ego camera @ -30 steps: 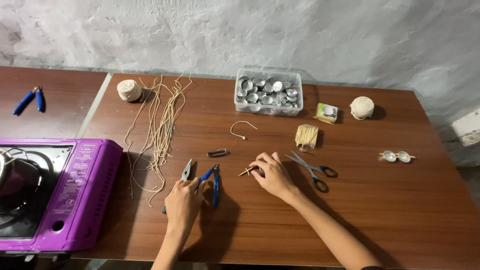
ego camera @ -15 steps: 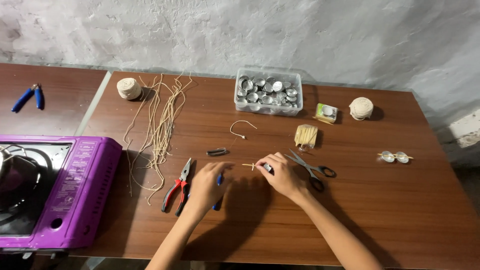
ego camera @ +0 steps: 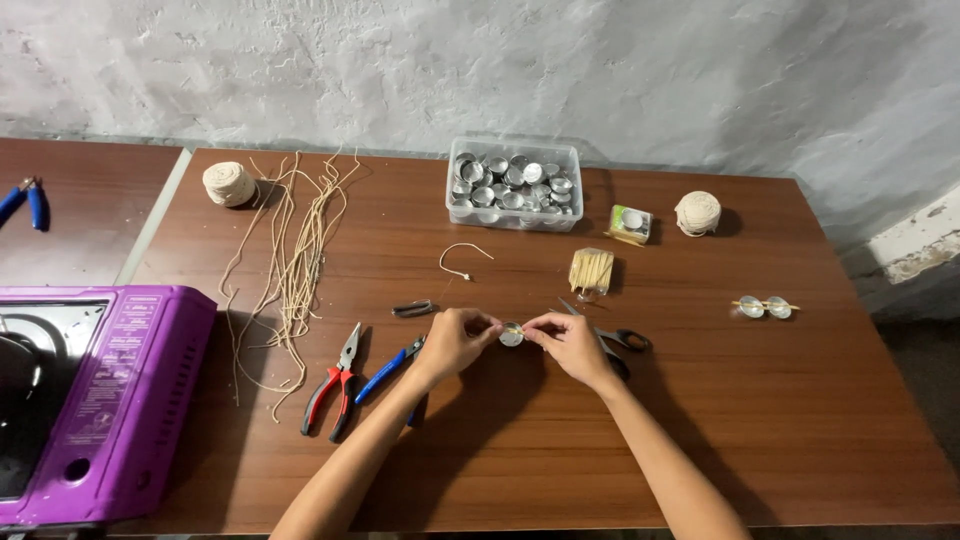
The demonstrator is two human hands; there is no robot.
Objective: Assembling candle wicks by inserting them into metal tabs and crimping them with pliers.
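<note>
Left hand (ego camera: 452, 342) moved off the blue-handled pliers (ego camera: 385, 365) since a second ago, now meeting right hand (ego camera: 570, 345) at mid-table, toward the near edge. Fingertips of both pinched together on a small silver cup (ego camera: 511, 334) with a thin stick across it, held just above the table (ego camera: 800, 420). Red-handled pliers (ego camera: 330, 385) lying left of the hands, scissors (ego camera: 620, 342) partly under the right hand, clear box of cups (ego camera: 513, 184) by the far edge
</note>
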